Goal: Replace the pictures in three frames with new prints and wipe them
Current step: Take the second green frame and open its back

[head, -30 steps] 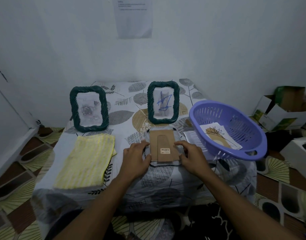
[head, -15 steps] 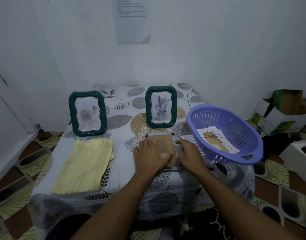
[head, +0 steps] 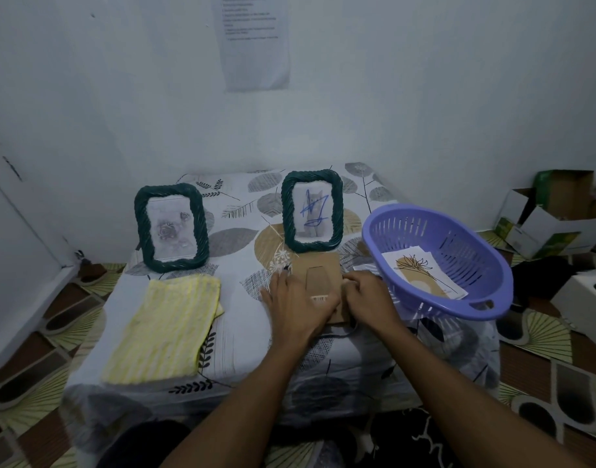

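Fingers (head: pixel 283 282) of the left hand (head: pixel 298 307) lie flat and slightly apart on the brown backing of a face-down frame (head: pixel 318 275); the right hand (head: pixel 369 298) grips its 3 o'clock edge, fingers curled onto it. That frame lies at the middle of the cloth-covered desk (head: pixel 242 332). Two green frames stand upright: one (head: pixel 170 228) at 10 o'clock, one (head: pixel 311 211) at 12 o'clock just behind it. A purple basket (head: pixel 458 309) at 3 o'clock holds new prints (head: pixel 421 273). A yellow cloth (head: pixel 164 329) lies at 9 o'clock.
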The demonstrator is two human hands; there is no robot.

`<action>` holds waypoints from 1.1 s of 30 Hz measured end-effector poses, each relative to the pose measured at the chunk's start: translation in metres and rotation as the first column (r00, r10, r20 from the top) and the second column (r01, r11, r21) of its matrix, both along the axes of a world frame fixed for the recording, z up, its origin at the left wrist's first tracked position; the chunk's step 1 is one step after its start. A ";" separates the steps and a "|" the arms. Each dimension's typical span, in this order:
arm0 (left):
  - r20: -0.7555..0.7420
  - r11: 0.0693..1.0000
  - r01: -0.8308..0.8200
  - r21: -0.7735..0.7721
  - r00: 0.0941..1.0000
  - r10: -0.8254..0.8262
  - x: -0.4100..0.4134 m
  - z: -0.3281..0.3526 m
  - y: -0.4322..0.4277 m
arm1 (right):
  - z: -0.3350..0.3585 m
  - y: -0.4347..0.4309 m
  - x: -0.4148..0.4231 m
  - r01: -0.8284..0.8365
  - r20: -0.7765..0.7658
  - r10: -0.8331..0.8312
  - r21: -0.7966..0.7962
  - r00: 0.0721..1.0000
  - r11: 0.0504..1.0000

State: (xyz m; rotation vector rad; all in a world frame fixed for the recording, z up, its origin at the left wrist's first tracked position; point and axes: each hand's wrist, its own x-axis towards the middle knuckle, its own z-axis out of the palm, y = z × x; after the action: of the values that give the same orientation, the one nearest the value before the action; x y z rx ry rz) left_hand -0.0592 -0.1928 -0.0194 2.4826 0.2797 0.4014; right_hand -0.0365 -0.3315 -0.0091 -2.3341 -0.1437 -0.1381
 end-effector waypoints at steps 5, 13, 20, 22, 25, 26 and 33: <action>0.110 0.989 0.038 -0.145 0.994 -0.022 -0.006 0.012 0.003 | 0.013 0.008 0.001 0.057 0.004 -0.058 0.172 0.998 0.983; 0.040 0.770 -0.001 -0.638 0.999 0.034 0.001 0.018 0.049 | 0.018 0.031 0.009 0.047 -0.134 -0.005 0.310 0.991 0.950; -0.005 0.732 -0.047 -0.680 0.998 0.059 0.001 0.015 0.109 | 0.013 0.042 0.003 -0.116 0.010 0.117 -0.009 0.993 0.993; -0.016 0.752 -0.082 -0.654 0.995 0.095 -0.001 0.013 0.128 | 0.009 0.042 0.005 -0.141 0.020 0.142 -0.063 0.990 0.988; -0.044 0.802 -0.133 -0.583 0.990 0.132 -0.005 0.007 0.148 | 0.004 0.049 0.007 -0.157 0.021 0.159 -0.089 0.987 0.984; -0.052 0.819 -0.148 -0.555 0.988 0.144 -0.007 0.006 0.152 | 0.004 0.051 0.006 -0.161 0.030 0.165 -0.096 0.986 0.982; -0.023 0.929 -0.134 -0.346 0.991 0.134 -0.012 0.000 0.179 | -0.002 0.057 0.008 -0.185 0.056 0.194 -0.137 0.979 0.973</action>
State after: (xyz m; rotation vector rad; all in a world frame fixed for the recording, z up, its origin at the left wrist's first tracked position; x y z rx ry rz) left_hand -0.0716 -0.0133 -0.0195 2.1223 0.4791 0.3732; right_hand -0.0290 -0.2743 -0.0110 -2.4320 -0.4203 -0.1177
